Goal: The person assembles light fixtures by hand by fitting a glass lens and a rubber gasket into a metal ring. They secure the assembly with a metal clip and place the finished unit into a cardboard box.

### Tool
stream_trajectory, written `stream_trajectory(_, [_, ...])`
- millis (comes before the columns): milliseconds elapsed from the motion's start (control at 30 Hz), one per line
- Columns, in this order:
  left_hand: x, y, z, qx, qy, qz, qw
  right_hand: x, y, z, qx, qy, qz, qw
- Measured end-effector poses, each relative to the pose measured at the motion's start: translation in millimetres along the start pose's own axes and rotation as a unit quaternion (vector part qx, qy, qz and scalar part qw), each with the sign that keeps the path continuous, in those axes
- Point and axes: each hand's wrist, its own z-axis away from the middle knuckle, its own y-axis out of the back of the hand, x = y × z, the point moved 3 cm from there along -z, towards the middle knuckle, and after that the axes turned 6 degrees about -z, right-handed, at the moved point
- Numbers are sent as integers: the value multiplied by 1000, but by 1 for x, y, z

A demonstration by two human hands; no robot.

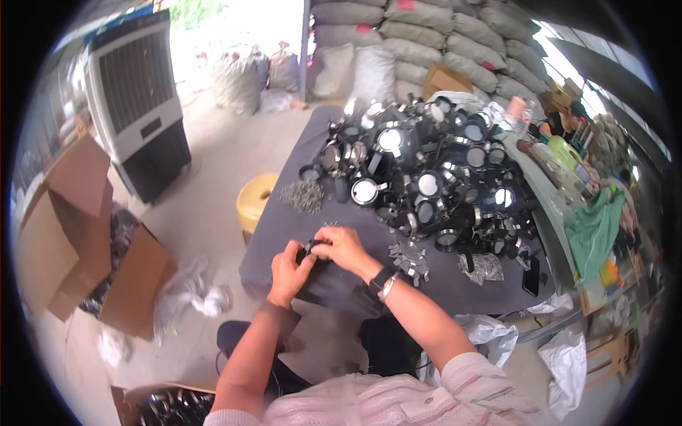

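Both my hands meet over the near left part of the grey-covered table [284, 213], closed on a small black part [310, 248] that my fingers largely hide. My left hand [288, 273] pinches it from the left. From the right, my right hand [342, 248] grips the same part with thumb and fingertips. Just beyond lies a heap of small metal pieces [303, 196]. Small flat grey pieces [408, 261] are spread to the right of my right wrist. A big pile of round black-and-silver parts [426, 186] covers the table's far and right side.
A clear bag of small pieces [483, 268] and a phone [531, 275] lie at the table's right. A yellow stool [256, 195] stands left, near an open cardboard box [135, 284] and an air cooler [138, 99]. Stacked sacks [419, 32] line the back; another person [568, 124] sits far right.
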Motion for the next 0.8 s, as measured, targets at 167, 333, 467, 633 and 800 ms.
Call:
stream_trajectory(167, [0,-4,-2,15,-31,-16,999,8,43,44,162,32,-150,975])
stream_trajectory(333, [2,3,-9,-16,5,25,1000,-3,129,121,347,5,-132,928])
stream_trajectory(467, [42,14,-41,-231,209,119,943,41,176,176,414,-38,-66,907])
stream_trajectory(633, [150,-13,-118,-295,90,172,935,63,167,188,427,-29,94,899])
stream_trajectory(800, [253,-52,-235,-208,4,356,911,47,160,189,405,-31,158,900])
